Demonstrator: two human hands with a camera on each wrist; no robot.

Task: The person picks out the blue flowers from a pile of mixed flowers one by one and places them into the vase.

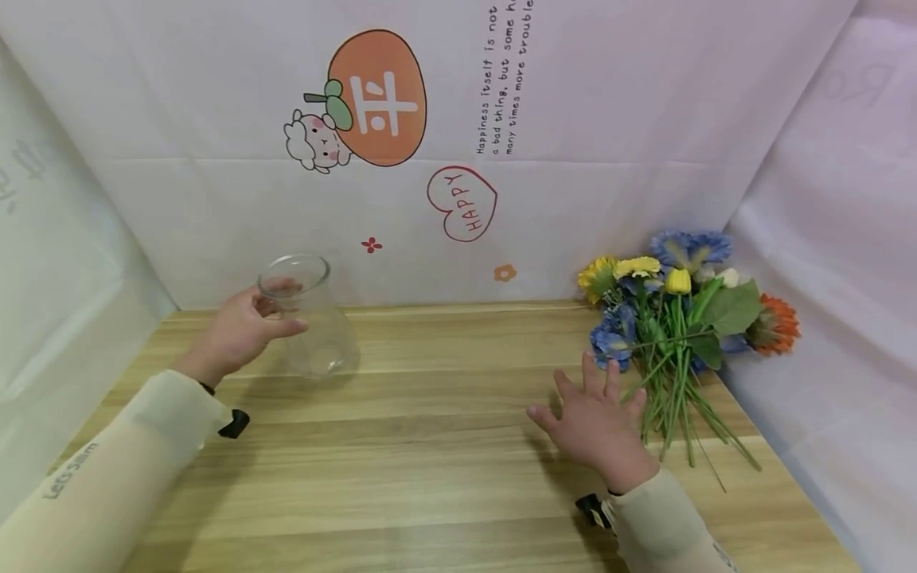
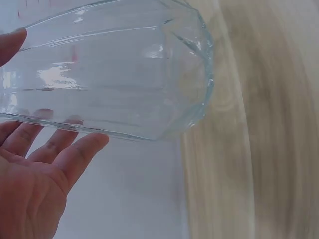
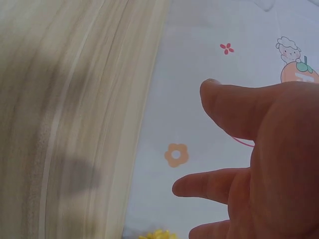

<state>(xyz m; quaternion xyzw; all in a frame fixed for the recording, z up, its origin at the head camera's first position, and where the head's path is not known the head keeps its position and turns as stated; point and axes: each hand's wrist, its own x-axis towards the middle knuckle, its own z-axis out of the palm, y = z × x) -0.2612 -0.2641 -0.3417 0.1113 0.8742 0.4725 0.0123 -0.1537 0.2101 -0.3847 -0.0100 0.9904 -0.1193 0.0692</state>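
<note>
A clear glass vase point(image 1: 320, 338) stands at the back left of the wooden table. My left hand point(image 1: 236, 330) holds it near the neck, the thumb in front and the fingers behind. In the left wrist view the fingertips lie along the ribbed side of the glass. My right hand point(image 1: 598, 430) hovers over the right part of the table with its fingers spread and nothing in them. Just beyond its fingertips lies a bunch of artificial flowers point(image 1: 677, 281), blue, yellow and orange, the green stems point(image 1: 677, 398) toward me.
White printed cloth point(image 1: 573, 199) hangs behind the wooden table point(image 1: 401, 446). Plain white cloth walls point(image 1: 824, 318) close in both sides. The flowers' orange head point(image 1: 777, 325) reaches past the table's right edge.
</note>
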